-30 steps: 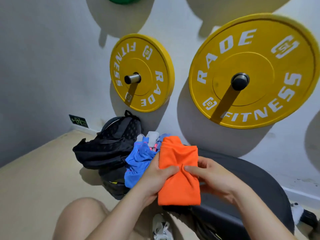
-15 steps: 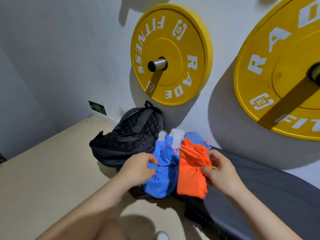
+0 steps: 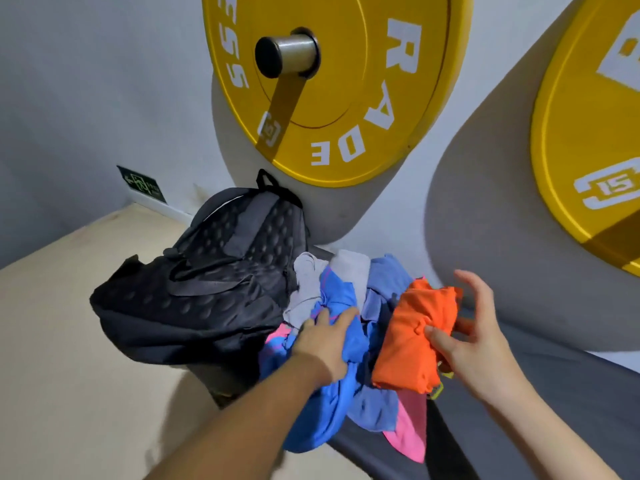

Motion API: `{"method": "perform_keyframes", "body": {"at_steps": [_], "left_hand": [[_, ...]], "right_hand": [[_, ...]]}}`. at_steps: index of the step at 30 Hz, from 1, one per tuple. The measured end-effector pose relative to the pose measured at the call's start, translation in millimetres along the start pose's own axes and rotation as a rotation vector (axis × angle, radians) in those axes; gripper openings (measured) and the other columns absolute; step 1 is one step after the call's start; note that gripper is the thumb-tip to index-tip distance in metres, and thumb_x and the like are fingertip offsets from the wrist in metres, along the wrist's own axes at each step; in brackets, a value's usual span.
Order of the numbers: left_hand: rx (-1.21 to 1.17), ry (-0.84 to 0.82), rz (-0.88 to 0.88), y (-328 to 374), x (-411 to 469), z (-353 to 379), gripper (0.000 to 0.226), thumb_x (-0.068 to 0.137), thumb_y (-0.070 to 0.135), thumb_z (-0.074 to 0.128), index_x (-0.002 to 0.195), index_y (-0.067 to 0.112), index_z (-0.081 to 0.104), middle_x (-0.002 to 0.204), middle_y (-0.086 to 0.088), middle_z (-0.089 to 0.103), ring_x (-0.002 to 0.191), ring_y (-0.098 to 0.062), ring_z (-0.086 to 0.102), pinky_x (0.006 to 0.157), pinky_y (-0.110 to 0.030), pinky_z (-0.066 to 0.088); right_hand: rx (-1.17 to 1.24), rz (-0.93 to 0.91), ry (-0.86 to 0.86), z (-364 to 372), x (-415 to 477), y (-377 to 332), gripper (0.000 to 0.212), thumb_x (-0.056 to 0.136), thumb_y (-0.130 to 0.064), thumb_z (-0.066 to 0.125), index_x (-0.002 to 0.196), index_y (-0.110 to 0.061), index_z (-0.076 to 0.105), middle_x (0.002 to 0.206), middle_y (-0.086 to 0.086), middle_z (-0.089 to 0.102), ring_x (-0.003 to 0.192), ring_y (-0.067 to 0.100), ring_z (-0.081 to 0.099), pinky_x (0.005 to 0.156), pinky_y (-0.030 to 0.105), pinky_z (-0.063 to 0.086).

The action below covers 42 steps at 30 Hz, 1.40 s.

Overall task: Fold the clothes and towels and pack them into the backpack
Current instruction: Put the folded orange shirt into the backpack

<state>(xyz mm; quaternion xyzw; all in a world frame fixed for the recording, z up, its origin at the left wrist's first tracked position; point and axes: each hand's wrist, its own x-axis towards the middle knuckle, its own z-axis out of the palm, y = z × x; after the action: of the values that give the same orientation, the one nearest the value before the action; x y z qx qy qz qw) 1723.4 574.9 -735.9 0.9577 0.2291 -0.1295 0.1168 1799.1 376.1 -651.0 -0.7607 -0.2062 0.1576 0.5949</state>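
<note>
Left hand [image 3: 325, 341] just let go of the folded orange top [image 3: 412, 337], fingers [image 3: 343, 315] now gripping the blue clothes [image 3: 341, 299] by the backpack [image 3: 207, 289], right hand [image 3: 474, 341] still pinching it alongside, so next fold's up.

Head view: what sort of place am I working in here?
Most likely a gym or fitness room: two big yellow weight plates hang on wall pegs, and the clothes lie on a dark padded bench beside a black backpack.
</note>
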Motion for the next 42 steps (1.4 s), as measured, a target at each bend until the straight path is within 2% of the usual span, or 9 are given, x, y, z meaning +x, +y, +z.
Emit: {"method": "perform_keyframes", "body": {"at_steps": [5, 8, 12, 14, 18, 24, 28, 37, 42], "left_hand": [[-0.090, -0.023, 0.229, -17, 1, -25, 0.070, 0.073, 0.016, 0.066, 0.135, 0.028, 0.035, 0.135, -0.003, 0.035, 0.116, -0.031, 0.046, 0.091, -0.034, 0.044], [0.203, 0.231, 0.302, -60, -24, -61, 0.058, 0.071, 0.033, 0.068, 0.124, 0.032, 0.046, 0.124, 0.006, 0.046, 0.114, -0.024, 0.048, 0.085, -0.037, 0.047], [0.414, 0.288, -0.099, -127, -56, -65, 0.111, 0.057, 0.060, 0.078, 0.148, 0.040, 0.016, 0.154, -0.005, 0.025, 0.137, -0.030, 0.030, 0.105, -0.052, 0.031], [0.363, 0.254, -0.173, -141, -59, -48, 0.100, 0.075, 0.056, 0.069, 0.148, 0.044, 0.002, 0.152, -0.001, 0.031, 0.138, -0.025, 0.031, 0.109, -0.047, 0.027], [0.053, 0.561, -0.278, -155, -61, -85, 0.058, 0.088, 0.014, 0.052, 0.135, 0.044, 0.038, 0.119, -0.001, 0.064, 0.104, -0.029, 0.060, 0.086, -0.037, 0.048], [-0.233, 1.157, -0.349, -163, -144, -199, 0.056, 0.070, -0.010, 0.045, 0.109, 0.022, 0.067, 0.094, -0.010, 0.071, 0.092, -0.033, 0.062, 0.084, -0.033, 0.045], [-0.434, 1.379, -0.222, -139, -226, -266, 0.060, 0.063, -0.010, 0.037, 0.092, 0.032, 0.067, 0.082, 0.018, 0.066, 0.083, 0.005, 0.061, 0.083, -0.016, 0.046], [-0.682, 1.204, 0.198, -43, -329, -327, 0.066, 0.068, -0.034, 0.045, 0.085, 0.026, 0.066, 0.072, 0.028, 0.067, 0.071, 0.011, 0.061, 0.068, -0.006, 0.048], [-0.852, 1.029, 0.278, -13, -300, -338, 0.063, 0.075, -0.031, 0.048, 0.078, 0.028, 0.068, 0.060, 0.026, 0.065, 0.059, 0.011, 0.059, 0.059, -0.003, 0.045]], "right_hand": [[-0.126, -0.217, -0.086, 24, 43, -19, 0.056, 0.086, 0.012, 0.055, 0.119, -0.033, 0.054, 0.101, -0.018, 0.061, 0.074, -0.006, 0.056, 0.075, 0.018, 0.048], [-0.061, -0.062, -0.170, 58, 73, -3, 0.042, 0.093, 0.011, 0.044, 0.083, -0.020, 0.070, 0.059, -0.003, 0.054, 0.044, 0.006, 0.037, 0.047, 0.019, 0.037], [-0.216, 0.085, -0.241, 98, 83, 49, 0.050, 0.092, 0.013, 0.038, 0.075, -0.026, 0.065, 0.035, -0.017, 0.045, 0.034, -0.001, 0.042, 0.049, 0.017, 0.031], [-0.309, 0.081, -0.254, 105, 77, 63, 0.048, 0.089, 0.011, 0.041, 0.078, -0.029, 0.065, 0.038, -0.025, 0.048, 0.041, -0.011, 0.049, 0.052, 0.011, 0.032], [-0.409, 0.097, -0.312, 103, 72, 53, 0.027, 0.090, -0.003, 0.050, 0.100, -0.013, 0.072, 0.045, -0.021, 0.051, 0.044, -0.004, 0.050, 0.055, 0.012, 0.038], [-0.295, 0.042, -0.321, 107, 53, -11, 0.039, 0.086, -0.028, 0.067, 0.101, 0.007, 0.067, 0.090, 0.015, 0.067, 0.084, 0.025, 0.062, 0.082, 0.037, 0.047], [-0.361, -0.245, -0.288, 98, 26, -89, 0.084, 0.065, -0.051, 0.081, 0.134, -0.011, 0.053, 0.137, 0.018, 0.043, 0.133, 0.029, 0.037, 0.110, 0.029, 0.029], [-0.670, -0.728, -0.238, 1, -34, -263, 0.121, 0.030, -0.088, 0.065, 0.129, -0.021, 0.045, 0.140, 0.011, 0.022, 0.135, 0.029, 0.020, 0.114, 0.046, 0.026], [-0.787, -0.705, -0.254, -62, -60, -266, 0.053, 0.066, -0.063, 0.073, 0.100, -0.024, 0.067, 0.098, 0.001, 0.042, 0.100, 0.019, 0.046, 0.090, 0.039, 0.045]]}}
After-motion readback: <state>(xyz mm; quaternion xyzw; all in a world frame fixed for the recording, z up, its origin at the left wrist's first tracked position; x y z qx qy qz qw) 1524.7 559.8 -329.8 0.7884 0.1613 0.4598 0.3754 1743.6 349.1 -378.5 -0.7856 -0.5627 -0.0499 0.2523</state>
